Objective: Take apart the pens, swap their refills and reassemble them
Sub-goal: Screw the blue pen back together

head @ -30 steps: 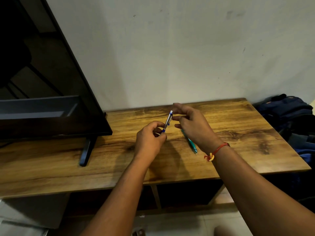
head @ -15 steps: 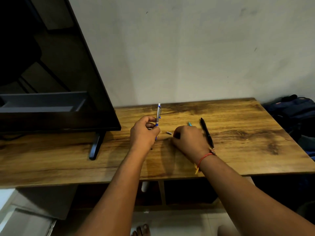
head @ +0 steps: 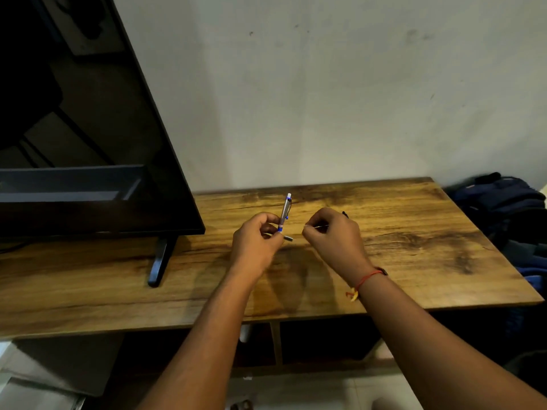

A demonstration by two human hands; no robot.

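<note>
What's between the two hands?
A silvery pen piece lies on the table between the left hand, holding the blue pen, and the right hand, pinching a thin refill. The head view shows it.

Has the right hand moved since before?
Yes. The right hand rose slightly, away from the small metal piece on the table, pinching a thin refill.

Television [head: 88, 128] left on table [head: 414, 261], pen [head: 284, 213] centre, bag [head: 503, 202] perhaps beside right edge.

The right hand [head: 331, 238] is rising off the brown wooden table [head: 414, 261], now pinching a thin pale pen refill [head: 319, 226] just above its surface.
</note>
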